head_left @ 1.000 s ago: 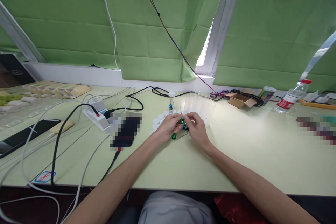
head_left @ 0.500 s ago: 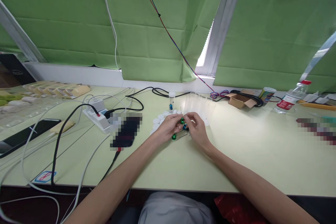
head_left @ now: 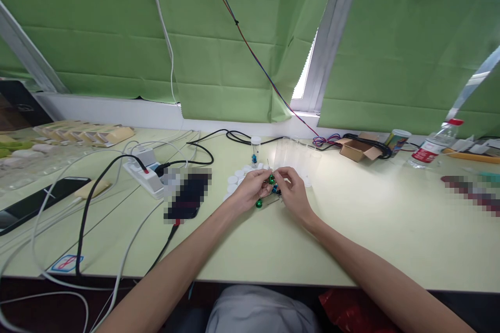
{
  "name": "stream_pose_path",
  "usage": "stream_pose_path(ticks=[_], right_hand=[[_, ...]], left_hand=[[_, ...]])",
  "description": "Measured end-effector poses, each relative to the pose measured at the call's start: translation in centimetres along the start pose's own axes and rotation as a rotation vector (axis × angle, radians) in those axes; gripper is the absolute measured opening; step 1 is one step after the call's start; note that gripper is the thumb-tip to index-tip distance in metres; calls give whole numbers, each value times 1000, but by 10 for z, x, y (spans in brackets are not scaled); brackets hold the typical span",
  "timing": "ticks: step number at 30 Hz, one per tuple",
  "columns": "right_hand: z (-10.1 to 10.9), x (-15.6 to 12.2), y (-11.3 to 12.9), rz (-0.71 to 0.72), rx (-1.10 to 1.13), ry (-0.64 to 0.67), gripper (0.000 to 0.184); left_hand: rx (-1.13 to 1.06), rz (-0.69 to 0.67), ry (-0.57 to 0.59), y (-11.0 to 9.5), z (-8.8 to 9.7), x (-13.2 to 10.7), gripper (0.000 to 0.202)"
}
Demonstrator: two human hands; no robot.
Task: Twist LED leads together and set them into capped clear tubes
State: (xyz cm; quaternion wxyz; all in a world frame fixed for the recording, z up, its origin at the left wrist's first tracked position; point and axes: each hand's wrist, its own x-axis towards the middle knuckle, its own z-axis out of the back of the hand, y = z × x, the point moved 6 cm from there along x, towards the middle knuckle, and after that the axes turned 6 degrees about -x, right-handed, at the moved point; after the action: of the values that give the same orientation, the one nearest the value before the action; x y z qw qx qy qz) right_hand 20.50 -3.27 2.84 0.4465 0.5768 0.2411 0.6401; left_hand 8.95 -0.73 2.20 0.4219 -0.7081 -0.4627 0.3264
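My left hand [head_left: 252,187] is closed in a pinch around a small shiny green piece with a thin metal pin [head_left: 272,179]. The fingertips of my right hand [head_left: 292,192] are pressed together on the right side of that same piece. Just below the fingers, partly covered, is a dark blue piece [head_left: 275,189]. A second green piece [head_left: 259,203] lies on the table under my left hand. White round caps [head_left: 233,180] are spread behind the left hand. Beyond them stands a clear vial [head_left: 255,151] with a white cap and something blue inside.
Clear empty-looking tubes [head_left: 287,153] lie behind my hands. To the left are a phone [head_left: 188,195], a white power strip [head_left: 144,177] and tangled cables. An open cardboard box [head_left: 357,150], a can [head_left: 397,141] and a water bottle [head_left: 432,148] stand at the back right.
The thin pin above my fingers has tilted or shifted very slightly to the left. Both hands stay almost in place, and nothing else has visibly moved.
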Motion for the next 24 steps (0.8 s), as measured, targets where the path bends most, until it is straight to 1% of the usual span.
stream_pose_path(ticks=[14,24], right_hand=[[1,0,0,16,-23,-15,22],[1,-1,3,19,2,-36,23]], left_hand=[[16,-1,3,0,0,0,27],[16,-6,15,-1,-1,0,27]])
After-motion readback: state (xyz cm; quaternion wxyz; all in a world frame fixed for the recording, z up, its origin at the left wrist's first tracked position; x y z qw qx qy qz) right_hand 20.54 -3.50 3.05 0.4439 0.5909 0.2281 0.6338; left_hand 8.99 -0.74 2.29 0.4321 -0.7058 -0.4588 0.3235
